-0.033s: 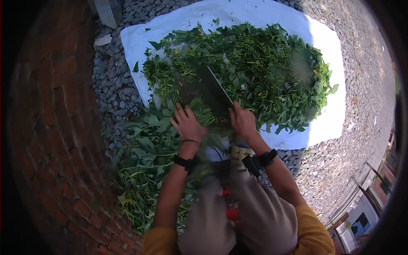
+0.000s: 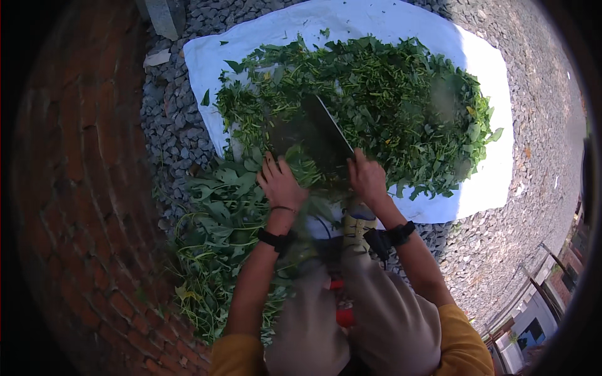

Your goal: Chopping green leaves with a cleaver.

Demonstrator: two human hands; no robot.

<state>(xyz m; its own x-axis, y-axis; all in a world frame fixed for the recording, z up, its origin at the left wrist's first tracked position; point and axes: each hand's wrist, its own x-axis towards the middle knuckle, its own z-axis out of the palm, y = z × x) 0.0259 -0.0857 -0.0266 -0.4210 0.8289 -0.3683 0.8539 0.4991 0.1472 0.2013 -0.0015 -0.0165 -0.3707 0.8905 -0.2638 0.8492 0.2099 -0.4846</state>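
The ground is grey gravel (image 2: 539, 188), bordered on the left by red brick paving (image 2: 69, 207). A white sheet (image 2: 401, 25) lies flat on the gravel. Chopped green leaves (image 2: 401, 106) cover the sheet's centre. A pile of whole leafy stems (image 2: 213, 232) lies on the gravel beside the sheet's near-left corner.

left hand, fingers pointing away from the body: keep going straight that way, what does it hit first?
Likely the bunch of green stems right at the left hand, then the dark chopping block beyond. Depth is hard to judge from above.
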